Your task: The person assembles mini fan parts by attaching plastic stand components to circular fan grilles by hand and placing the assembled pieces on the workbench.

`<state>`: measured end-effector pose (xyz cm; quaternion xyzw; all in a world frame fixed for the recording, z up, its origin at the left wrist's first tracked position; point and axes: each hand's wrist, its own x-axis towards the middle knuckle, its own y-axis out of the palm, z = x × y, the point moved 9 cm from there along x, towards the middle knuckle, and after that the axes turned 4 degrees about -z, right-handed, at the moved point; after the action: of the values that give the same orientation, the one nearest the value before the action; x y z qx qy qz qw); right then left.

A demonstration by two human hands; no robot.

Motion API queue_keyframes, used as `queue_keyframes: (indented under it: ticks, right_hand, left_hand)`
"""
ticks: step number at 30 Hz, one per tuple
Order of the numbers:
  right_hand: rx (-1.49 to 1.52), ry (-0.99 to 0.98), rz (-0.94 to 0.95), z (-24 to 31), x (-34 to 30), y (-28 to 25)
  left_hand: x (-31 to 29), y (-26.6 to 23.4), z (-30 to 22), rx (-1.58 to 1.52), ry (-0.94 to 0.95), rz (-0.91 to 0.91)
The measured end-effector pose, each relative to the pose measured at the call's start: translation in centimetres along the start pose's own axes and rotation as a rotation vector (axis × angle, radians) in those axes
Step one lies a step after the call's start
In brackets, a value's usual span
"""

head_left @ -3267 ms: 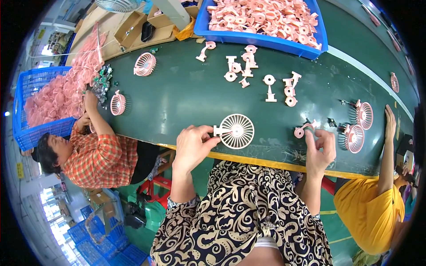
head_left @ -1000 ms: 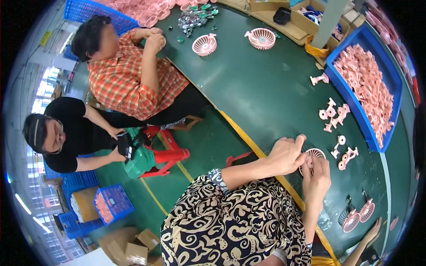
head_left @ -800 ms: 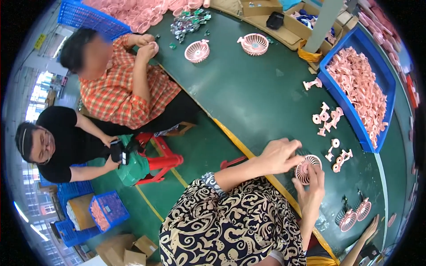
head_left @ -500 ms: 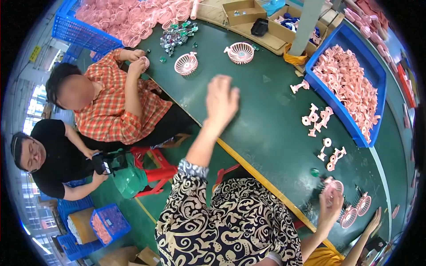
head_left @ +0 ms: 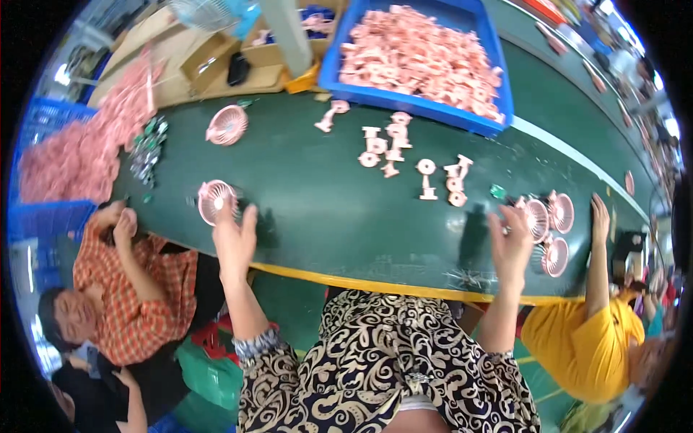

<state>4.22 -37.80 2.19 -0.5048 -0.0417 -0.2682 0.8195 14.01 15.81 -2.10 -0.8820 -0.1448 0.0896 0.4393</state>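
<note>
My left hand reaches over the left part of the green table. Its thumb stands apart, and its fingertips overlap the near right edge of a round pink slatted fan guard; a firm grip is not visible. Farther back lies a second such fan guard. Over on the right, my right hand has its thumb and fingers spread, with the fingers beside a pink fan guard. Two more guards, an upper one and a nearer one, lie just beyond it.
Small pink brackets lie mid-table before a blue bin full of them. Pink guards are heaped at far left, by a pile of small green-and-silver parts. Co-workers sit left, in a checked shirt, and right, in yellow.
The view has swung to the right. My left hand has come to the nearer fan guard. My right hand, earlier over a guard, now has its fingers spread beside one.
</note>
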Motion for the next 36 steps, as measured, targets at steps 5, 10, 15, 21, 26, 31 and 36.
queue_keyframes:
  ticks: [5, 10, 15, 21, 26, 31, 36]
  right_hand:
    - [0.131, -0.049, 0.029, 2.7, 1.5, 2.7]
    - [0.088, 0.003, 0.111, 3.4, 2.0, 5.4]
    - [0.181, -0.113, 0.046, 3.0, 1.5, 5.7]
    - [0.294, -0.210, -0.014, 5.0, 0.1, 4.0]
    - [0.233, -0.211, -0.020, 3.6, -1.5, 3.0]
    - [0.139, -0.294, -0.095, 2.2, -3.3, 1.7]
    - [0.068, -0.317, 0.009, 3.4, -5.0, 2.1]
  left_hand:
    - [-9.7, 7.7, -8.7, -0.420, 0.187, 0.342]
    - [-13.1, 7.7, -13.5, -0.571, 0.325, 0.416]
    - [-11.2, 5.3, -12.9, -0.606, 0.435, 0.214]
    - [-9.7, 5.0, -12.5, -0.331, 0.508, 0.113]
    - [-8.8, 5.7, -12.8, -0.099, 0.537, 0.046]
    - [-8.7, 6.2, -12.6, 0.091, 0.502, -0.033]
    - [-9.4, 5.9, -12.7, 0.186, 0.497, -0.078]
